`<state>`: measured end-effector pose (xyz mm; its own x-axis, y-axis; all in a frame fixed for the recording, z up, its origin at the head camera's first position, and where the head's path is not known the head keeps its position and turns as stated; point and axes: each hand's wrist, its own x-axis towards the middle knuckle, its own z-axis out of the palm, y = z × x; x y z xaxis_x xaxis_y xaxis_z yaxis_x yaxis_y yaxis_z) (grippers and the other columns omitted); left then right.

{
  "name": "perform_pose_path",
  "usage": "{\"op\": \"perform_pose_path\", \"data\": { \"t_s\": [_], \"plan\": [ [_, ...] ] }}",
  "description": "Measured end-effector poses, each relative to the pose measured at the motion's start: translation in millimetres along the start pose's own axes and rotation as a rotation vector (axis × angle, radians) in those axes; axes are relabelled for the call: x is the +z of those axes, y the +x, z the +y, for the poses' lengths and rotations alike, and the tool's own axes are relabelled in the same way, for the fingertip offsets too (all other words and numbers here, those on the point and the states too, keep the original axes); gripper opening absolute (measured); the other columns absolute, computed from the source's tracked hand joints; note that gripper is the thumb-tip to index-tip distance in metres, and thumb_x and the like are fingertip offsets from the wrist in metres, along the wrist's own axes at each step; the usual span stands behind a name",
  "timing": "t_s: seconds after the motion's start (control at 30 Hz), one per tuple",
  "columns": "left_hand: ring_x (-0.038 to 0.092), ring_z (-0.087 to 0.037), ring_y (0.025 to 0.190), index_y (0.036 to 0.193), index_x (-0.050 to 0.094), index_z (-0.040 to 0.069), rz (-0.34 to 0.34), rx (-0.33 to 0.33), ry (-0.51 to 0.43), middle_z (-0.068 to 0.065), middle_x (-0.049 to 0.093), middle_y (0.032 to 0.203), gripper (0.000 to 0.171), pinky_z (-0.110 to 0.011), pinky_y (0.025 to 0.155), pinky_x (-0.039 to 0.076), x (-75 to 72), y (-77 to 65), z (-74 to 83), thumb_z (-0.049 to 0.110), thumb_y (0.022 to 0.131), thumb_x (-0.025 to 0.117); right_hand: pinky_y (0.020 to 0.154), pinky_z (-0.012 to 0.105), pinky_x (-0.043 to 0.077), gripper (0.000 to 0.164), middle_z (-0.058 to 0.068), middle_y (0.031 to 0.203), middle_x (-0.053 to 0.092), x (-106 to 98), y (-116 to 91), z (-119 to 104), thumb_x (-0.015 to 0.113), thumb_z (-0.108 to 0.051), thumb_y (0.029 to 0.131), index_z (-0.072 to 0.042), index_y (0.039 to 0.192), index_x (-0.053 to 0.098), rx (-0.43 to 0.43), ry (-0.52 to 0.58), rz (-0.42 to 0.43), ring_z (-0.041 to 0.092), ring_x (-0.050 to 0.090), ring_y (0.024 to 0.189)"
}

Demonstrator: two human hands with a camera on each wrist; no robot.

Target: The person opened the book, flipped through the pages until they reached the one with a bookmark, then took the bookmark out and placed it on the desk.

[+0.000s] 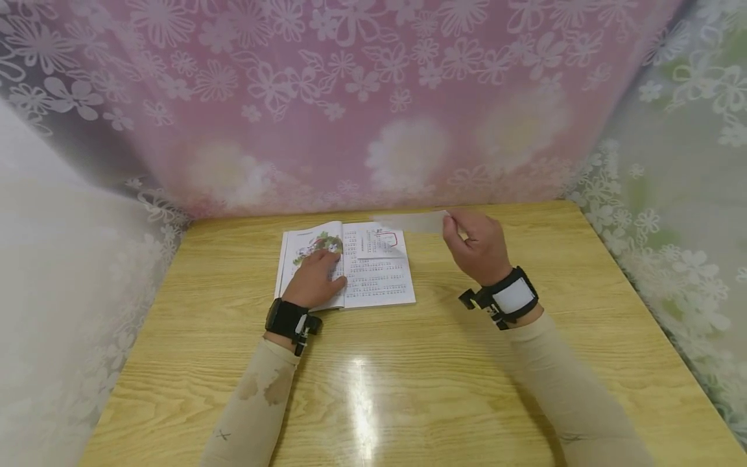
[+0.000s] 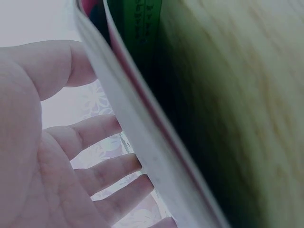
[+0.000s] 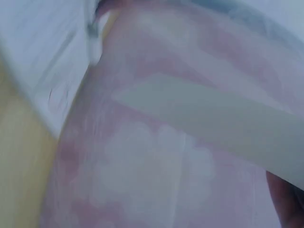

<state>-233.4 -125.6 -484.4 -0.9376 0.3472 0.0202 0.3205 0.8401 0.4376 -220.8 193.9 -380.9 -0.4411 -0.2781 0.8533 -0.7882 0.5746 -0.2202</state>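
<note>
An open book (image 1: 382, 282) lies on the table, with a coloured picture on its left page and printed text on its right page. My left hand (image 1: 315, 279) rests on the left page, fingers extended. In the left wrist view, the fingertips of my left hand (image 2: 42, 156) touch the book (image 2: 137, 133), whose edge stands close to the camera. Right of the book, my right hand (image 1: 478, 246) pinches one end of a long pale strip (image 1: 417, 222). The strip (image 3: 199, 107) looks flat and thin in the right wrist view; its material is unclear.
The wood-grain table (image 1: 233, 389) extends around the book toward me. A pink flowered curtain (image 1: 327, 130) hangs behind the table's far edge. Pale flowered cloth (image 1: 694, 272) hangs along the right side, and similar cloth (image 1: 58, 292) on the left.
</note>
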Motion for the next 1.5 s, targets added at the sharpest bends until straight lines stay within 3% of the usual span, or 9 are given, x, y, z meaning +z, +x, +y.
{"op": "perform_pose_path", "data": {
  "t_s": [0.07, 0.13, 0.3, 0.53, 0.8, 0.93, 1.2, 1.33, 1.5],
  "plan": [
    [0.032, -0.034, 0.135, 0.146, 0.043, 0.010, 0.001, 0.003, -0.002, -0.016, 0.035, 0.147, 0.061, -0.049, 0.103, 0.034, -0.2, 0.1, -0.3, 0.039, 0.094, 0.057, 0.041, 0.028, 0.030, 0.023, 0.006, 0.066, 0.059, -5, 0, 8, 0.047, -0.009, 0.093, -0.004, 0.088, 0.070, -0.071, -0.136, -0.010, 0.015, 0.044, 0.046],
    [0.032, -0.034, 0.135, 0.146, 0.043, 0.011, 0.000, 0.002, -0.001, -0.016, 0.035, 0.148, 0.061, -0.048, 0.103, 0.034, -0.2, 0.5, -0.5, 0.040, 0.094, 0.057, 0.041, 0.030, 0.038, 0.025, 0.009, 0.078, 0.067, -5, -5, 18, 0.049, -0.011, 0.092, -0.004, 0.099, 0.072, -0.157, -0.241, -0.082, 0.019, 0.054, 0.052],
    [0.032, -0.034, 0.135, 0.146, 0.043, 0.010, 0.001, 0.000, 0.004, -0.016, 0.035, 0.148, 0.061, -0.048, 0.103, 0.034, -1.0, 0.8, -0.1, 0.040, 0.094, 0.056, 0.055, 0.034, 0.052, 0.024, 0.010, 0.095, 0.070, 5, -27, 42, 0.058, -0.013, 0.089, -0.006, 0.107, 0.072, -0.239, -0.304, -0.416, 0.023, 0.067, 0.073],
    [0.033, -0.035, 0.133, 0.145, 0.043, 0.010, -0.002, -0.006, 0.003, -0.015, 0.036, 0.147, 0.061, -0.049, 0.102, 0.035, -1.2, -0.9, 1.8, 0.039, 0.094, 0.057, 0.060, 0.033, 0.053, 0.022, 0.007, 0.098, 0.069, 19, -57, 51, 0.068, -0.016, 0.086, -0.008, 0.105, 0.074, -0.164, -0.230, -0.669, 0.021, 0.066, 0.081],
    [0.033, -0.036, 0.134, 0.146, 0.043, 0.009, -0.002, -0.003, -0.004, -0.015, 0.036, 0.147, 0.061, -0.049, 0.103, 0.034, 0.0, -1.0, 1.2, 0.039, 0.094, 0.058, 0.079, 0.037, 0.052, 0.021, 0.007, 0.118, 0.063, 27, -79, 56, 0.067, -0.022, 0.088, -0.013, 0.107, 0.070, 0.023, -0.191, -0.951, 0.024, 0.061, 0.107],
    [0.032, -0.035, 0.134, 0.147, 0.042, 0.011, -0.013, -0.011, 0.007, -0.014, 0.035, 0.147, 0.061, -0.048, 0.104, 0.033, 0.5, -0.4, 0.4, 0.040, 0.094, 0.056, 0.081, 0.036, 0.051, 0.012, 0.007, 0.124, 0.059, 28, -85, 60, 0.064, -0.023, 0.088, -0.018, 0.098, 0.067, 0.065, -0.169, -0.965, 0.025, 0.056, 0.114],
    [0.032, -0.036, 0.134, 0.146, 0.042, 0.010, -0.011, -0.005, -0.005, -0.015, 0.034, 0.147, 0.061, -0.050, 0.102, 0.034, 0.9, 0.4, 1.4, 0.039, 0.094, 0.057, 0.069, 0.028, 0.048, 0.005, 0.001, 0.112, 0.060, 32, -84, 62, 0.064, -0.023, 0.088, -0.020, 0.086, 0.061, 0.046, -0.151, -0.932, 0.016, 0.057, 0.097],
    [0.032, -0.037, 0.133, 0.146, 0.042, 0.010, -0.005, -0.005, -0.007, -0.016, 0.034, 0.147, 0.061, -0.050, 0.102, 0.034, 1.2, 0.1, 2.9, 0.038, 0.094, 0.057, 0.071, 0.030, 0.048, 0.010, 0.003, 0.116, 0.058, 34, -70, 45, 0.062, -0.024, 0.090, -0.016, 0.096, 0.065, 0.050, -0.139, -0.915, 0.018, 0.056, 0.099],
    [0.033, -0.036, 0.133, 0.145, 0.043, 0.010, 0.005, -0.005, 0.002, -0.016, 0.035, 0.147, 0.061, -0.050, 0.103, 0.034, 1.3, -1.8, 2.5, 0.038, 0.094, 0.057, 0.076, 0.034, 0.050, 0.025, 0.007, 0.124, 0.055, 45, -42, 19, 0.060, -0.027, 0.093, -0.011, 0.111, 0.065, 0.059, -0.100, -0.818, 0.024, 0.055, 0.108]
  ]
}}
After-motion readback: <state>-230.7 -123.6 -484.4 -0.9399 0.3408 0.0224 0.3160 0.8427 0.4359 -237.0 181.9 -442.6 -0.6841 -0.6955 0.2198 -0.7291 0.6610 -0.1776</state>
